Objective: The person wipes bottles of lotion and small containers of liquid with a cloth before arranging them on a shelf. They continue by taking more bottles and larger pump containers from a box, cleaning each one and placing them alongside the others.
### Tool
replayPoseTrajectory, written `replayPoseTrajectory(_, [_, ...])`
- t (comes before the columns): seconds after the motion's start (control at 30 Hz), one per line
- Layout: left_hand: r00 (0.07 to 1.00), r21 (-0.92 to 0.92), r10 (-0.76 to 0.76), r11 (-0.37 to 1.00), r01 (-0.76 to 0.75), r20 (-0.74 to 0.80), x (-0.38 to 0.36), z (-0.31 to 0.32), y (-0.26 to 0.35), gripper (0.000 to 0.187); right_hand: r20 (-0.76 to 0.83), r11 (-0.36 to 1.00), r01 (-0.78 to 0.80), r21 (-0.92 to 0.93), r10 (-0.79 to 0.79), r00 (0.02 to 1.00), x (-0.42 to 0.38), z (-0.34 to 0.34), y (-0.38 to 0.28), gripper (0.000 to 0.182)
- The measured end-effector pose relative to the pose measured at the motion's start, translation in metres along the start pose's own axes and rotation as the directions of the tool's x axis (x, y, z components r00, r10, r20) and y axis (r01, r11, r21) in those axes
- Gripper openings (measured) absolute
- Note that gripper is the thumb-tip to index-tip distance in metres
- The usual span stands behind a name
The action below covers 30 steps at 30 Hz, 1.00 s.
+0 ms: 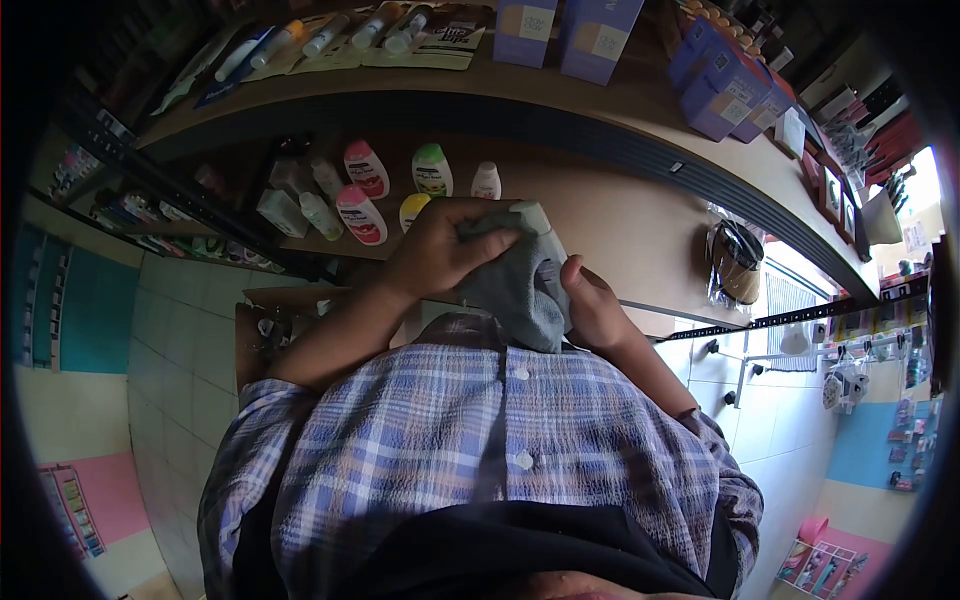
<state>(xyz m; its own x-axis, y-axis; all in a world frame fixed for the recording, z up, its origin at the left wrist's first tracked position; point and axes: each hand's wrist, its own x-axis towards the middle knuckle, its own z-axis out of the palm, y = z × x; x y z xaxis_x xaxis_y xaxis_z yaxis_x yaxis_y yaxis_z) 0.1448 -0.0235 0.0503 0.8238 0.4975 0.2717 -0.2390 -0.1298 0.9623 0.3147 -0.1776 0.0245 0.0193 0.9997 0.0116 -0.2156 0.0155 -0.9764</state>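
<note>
In front of my chest, a grey cloth (512,300) is draped over a whitish bottle (552,243) with a pale cap; most of the bottle is hidden. My left hand (450,245) pinches the cloth against the bottle near its cap, thumb on top. Around the bottle's other side closes my right hand (595,305), thumb pointing up; its fingers are mostly hidden behind bottle and cloth. Just beyond my left hand, on the lower shelf, stand a yellow-capped bottle (414,208), a green-capped bottle (432,170) and a small white bottle (486,181).
Pink-capped bottles (361,214) stand on the lower shelf (610,215) at left. The upper shelf's dark edge (480,103) crosses ahead, with purple boxes (600,38) and tubes (405,30) on it. A plastic-wrapped brown item (737,260) sits at the shelf's right end. An open carton (262,335) is beside my left arm.
</note>
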Motion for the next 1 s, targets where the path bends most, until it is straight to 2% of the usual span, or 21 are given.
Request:
replayPoseTrajectory(0.07, [0.999,-0.017,-0.031,0.999,0.032,0.026,0.000,-0.001,0.003,0.029,0.043,0.985,-0.116,0.129,0.111,0.993,0.000,-0.005,0.004,0.068])
replayPoseTrajectory(0.13, [0.999,0.097,-0.012,0.995,0.016,-0.037,0.000,0.002,0.003,0.030,0.005,0.998,-0.040,-0.042,0.040,0.999,0.004,-0.002,0.004,0.069])
replayPoseTrajectory(0.27, [0.999,0.082,0.007,0.997,-0.003,-0.051,0.003,-0.003,-0.005,0.027,0.018,0.997,0.043,-0.059,-0.042,0.999,0.008,0.008,-0.007,0.072])
replayPoseTrajectory(0.33, [0.994,0.072,-0.113,0.991,0.112,0.010,0.003,-0.009,0.002,0.029,0.107,0.975,-0.141,0.171,0.124,0.987,0.005,0.002,-0.005,0.091])
replayPoseTrajectory(0.37, [0.993,0.069,-0.115,0.991,0.114,0.014,0.004,-0.007,0.000,0.029,0.102,0.975,-0.142,0.173,0.126,0.987,0.004,0.002,-0.004,0.091])
replayPoseTrajectory(0.43, [0.980,-0.316,-0.183,0.936,0.152,-0.071,0.003,-0.003,-0.008,0.027,0.080,0.974,-0.143,0.173,0.131,0.988,0.004,0.003,-0.003,0.098])
replayPoseTrajectory(0.47, [0.981,-0.316,-0.184,0.936,0.155,-0.065,0.003,-0.002,-0.014,0.027,0.074,0.974,-0.141,0.175,0.130,0.989,0.004,0.002,-0.002,0.098])
replayPoseTrajectory(0.53, [0.981,-0.491,-0.166,0.866,0.095,-0.103,0.000,-0.003,-0.024,0.024,0.092,0.946,-0.153,0.285,0.131,0.987,0.004,0.001,-0.001,0.094])
replayPoseTrajectory(0.57, [0.981,-0.492,-0.169,0.865,0.100,-0.099,-0.001,-0.003,-0.025,0.024,0.088,0.946,-0.152,0.288,0.132,0.987,0.003,-0.002,-0.001,0.094])
replayPoseTrajectory(0.67, [0.988,-0.508,-0.112,0.860,0.045,-0.102,-0.002,-0.001,-0.020,0.024,0.055,0.986,-0.153,0.073,0.149,0.987,-0.002,-0.005,-0.007,0.085])
replayPoseTrajectory(0.7, [0.994,-0.312,0.058,0.946,-0.084,-0.092,0.000,0.000,-0.018,0.028,-0.004,0.976,-0.191,0.108,0.193,0.981,-0.002,0.000,-0.014,0.081])
replayPoseTrajectory(0.73, [0.974,-0.105,0.221,0.969,-0.225,-0.045,0.002,0.001,-0.015,0.031,-0.058,0.963,-0.226,0.145,0.236,0.970,-0.002,0.004,-0.016,0.078])
replayPoseTrajectory(0.77, [0.975,-0.103,0.217,0.970,-0.221,-0.047,0.005,0.008,-0.010,0.031,-0.055,0.962,-0.228,0.148,0.238,0.970,-0.001,0.005,-0.013,0.078])
replayPoseTrajectory(0.83, [0.919,0.122,0.342,0.939,-0.323,-0.198,0.010,0.024,0.003,0.028,-0.087,0.993,-0.101,0.067,0.107,0.990,0.001,0.007,-0.004,0.064])
replayPoseTrajectory(0.87, [0.919,0.126,0.339,0.940,-0.319,-0.202,0.009,0.027,0.009,0.028,-0.082,0.992,-0.104,0.070,0.110,0.991,0.001,0.009,-0.004,0.064])
replayPoseTrajectory(0.9, [0.954,0.030,0.223,0.975,-0.221,-0.202,0.008,0.029,0.015,0.026,-0.114,0.993,-0.073,-0.094,0.062,0.992,0.000,0.010,-0.006,0.061])
replayPoseTrajectory(0.93, [0.976,-0.066,0.104,0.991,-0.119,-0.190,0.007,0.030,0.018,0.025,-0.125,0.983,-0.059,-0.173,0.037,0.991,-0.001,0.009,-0.005,0.060])
replayPoseTrajectory(0.97, [0.976,-0.064,0.101,0.991,-0.115,-0.192,0.005,0.027,0.015,0.025,-0.136,0.967,-0.046,-0.252,0.012,0.991,-0.002,0.009,-0.004,0.058])
replayPoseTrajectory(1.0, [0.985,-0.025,0.104,0.994,-0.109,-0.136,0.004,0.019,0.011,0.028,-0.127,0.972,-0.100,-0.211,0.074,0.989,-0.002,0.004,0.001,0.057])
